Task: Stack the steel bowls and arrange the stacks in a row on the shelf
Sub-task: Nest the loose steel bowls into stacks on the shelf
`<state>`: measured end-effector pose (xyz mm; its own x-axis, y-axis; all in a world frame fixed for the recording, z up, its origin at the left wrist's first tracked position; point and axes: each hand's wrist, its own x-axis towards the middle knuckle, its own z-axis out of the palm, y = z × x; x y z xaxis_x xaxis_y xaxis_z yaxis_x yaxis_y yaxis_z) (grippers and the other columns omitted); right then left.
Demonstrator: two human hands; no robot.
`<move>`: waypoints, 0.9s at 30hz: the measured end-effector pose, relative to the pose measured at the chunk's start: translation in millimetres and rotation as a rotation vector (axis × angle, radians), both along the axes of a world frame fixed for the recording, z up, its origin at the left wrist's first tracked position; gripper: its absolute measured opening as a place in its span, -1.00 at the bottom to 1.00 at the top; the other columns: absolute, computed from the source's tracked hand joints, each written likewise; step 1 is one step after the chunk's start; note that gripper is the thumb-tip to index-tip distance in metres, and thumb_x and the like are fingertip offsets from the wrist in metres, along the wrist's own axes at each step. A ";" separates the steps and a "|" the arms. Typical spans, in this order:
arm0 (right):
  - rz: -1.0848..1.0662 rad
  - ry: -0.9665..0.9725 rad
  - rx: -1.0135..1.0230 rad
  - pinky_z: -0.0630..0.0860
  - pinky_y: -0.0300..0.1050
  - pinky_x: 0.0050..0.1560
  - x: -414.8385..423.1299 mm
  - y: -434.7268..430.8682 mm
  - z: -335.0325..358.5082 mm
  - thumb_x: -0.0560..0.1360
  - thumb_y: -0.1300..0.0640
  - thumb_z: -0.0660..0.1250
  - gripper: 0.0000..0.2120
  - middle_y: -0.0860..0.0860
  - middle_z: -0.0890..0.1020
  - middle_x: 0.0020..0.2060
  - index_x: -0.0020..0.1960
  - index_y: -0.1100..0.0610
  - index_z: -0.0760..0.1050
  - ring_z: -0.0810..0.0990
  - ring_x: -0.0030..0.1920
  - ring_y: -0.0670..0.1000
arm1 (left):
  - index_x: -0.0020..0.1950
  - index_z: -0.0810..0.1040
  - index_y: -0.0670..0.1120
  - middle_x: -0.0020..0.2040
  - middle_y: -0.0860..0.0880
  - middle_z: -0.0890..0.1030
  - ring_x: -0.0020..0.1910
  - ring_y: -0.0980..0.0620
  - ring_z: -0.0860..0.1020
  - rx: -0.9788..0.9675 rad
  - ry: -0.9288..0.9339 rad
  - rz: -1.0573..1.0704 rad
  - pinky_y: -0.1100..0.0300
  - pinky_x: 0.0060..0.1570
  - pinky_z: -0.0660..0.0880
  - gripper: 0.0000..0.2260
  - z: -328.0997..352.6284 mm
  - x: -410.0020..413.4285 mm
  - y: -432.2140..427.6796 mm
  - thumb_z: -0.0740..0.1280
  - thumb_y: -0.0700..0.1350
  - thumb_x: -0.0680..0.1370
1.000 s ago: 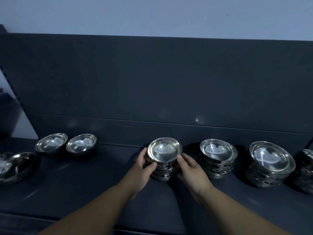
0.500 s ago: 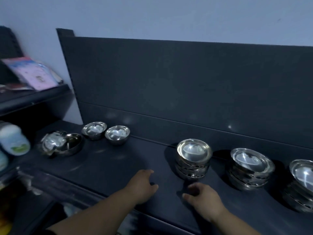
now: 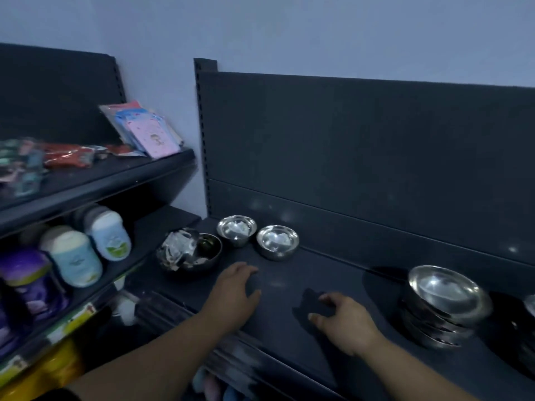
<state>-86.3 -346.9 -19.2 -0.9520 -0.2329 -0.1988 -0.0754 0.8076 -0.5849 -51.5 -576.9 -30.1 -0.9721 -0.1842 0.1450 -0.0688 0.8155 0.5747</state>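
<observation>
Two single steel bowls stand side by side at the back left of the dark shelf (image 3: 333, 285): one bowl (image 3: 236, 229) and another (image 3: 277, 241) to its right. A larger steel bowl (image 3: 189, 251) lies in front of them at the shelf's left end, tilted, with shiny reflections inside. A stack of steel bowls (image 3: 444, 303) stands at the right. My left hand (image 3: 234, 293) hovers over the shelf below the two single bowls, fingers loosely bent, holding nothing. My right hand (image 3: 344, 321) hangs empty with loosely curled fingers left of the stack.
The edge of another bowl stack (image 3: 530, 306) shows at the far right. A neighbouring rack on the left holds white bottles (image 3: 72, 257), a purple container (image 3: 31, 280) and packets (image 3: 147, 131) on its upper shelf. A dark back panel (image 3: 362, 157) rises behind the bowls.
Both hands let go of the stack and drew back, then moved left along the shelf. The view has swung left, bringing the single bowls and the neighbouring rack into sight.
</observation>
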 end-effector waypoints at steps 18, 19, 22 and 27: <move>-0.220 -0.117 -0.320 0.46 -0.16 0.24 -31.5 -239.0 -1.9 0.49 -0.08 0.39 -0.48 0.04 0.59 0.24 0.37 0.13 0.44 0.58 0.22 0.04 | 0.45 0.30 0.00 0.24 0.07 0.51 0.18 0.08 0.46 0.652 -0.118 0.183 0.20 0.16 0.32 -0.39 8.0 -12.9 -214.8 0.40 0.13 0.47; -0.238 -0.143 -0.349 0.48 -0.10 0.25 -32.9 -244.5 -2.6 0.50 -0.07 0.38 -0.48 0.04 0.59 0.24 0.39 0.14 0.42 0.59 0.20 0.05 | 0.47 0.28 0.02 0.25 0.09 0.50 0.21 0.09 0.45 0.680 -0.130 0.153 0.19 0.18 0.31 -0.35 5.7 -13.4 -215.4 0.41 0.16 0.45; -0.256 -0.216 -0.409 0.51 0.06 0.27 -38.0 -256.0 -7.6 0.55 0.01 0.33 -0.51 0.05 0.60 0.19 0.43 0.12 0.35 0.60 0.12 0.06 | 0.54 0.11 0.10 0.46 0.08 0.32 0.40 0.06 0.33 0.585 -0.135 0.074 0.11 0.38 0.27 -0.12 -0.1 -14.7 -217.4 0.48 0.23 0.34; -0.293 -0.331 -0.496 0.63 -0.02 -0.12 -47.3 -266.1 -13.0 0.57 0.12 0.28 -0.58 0.12 0.63 0.08 0.41 0.02 0.32 0.63 -0.09 0.08 | 0.50 -0.06 0.33 0.54 0.21 -0.19 0.54 0.07 -0.08 0.195 -0.093 -0.114 0.12 0.46 0.08 -0.08 -4.2 -12.5 -206.0 0.50 0.16 0.35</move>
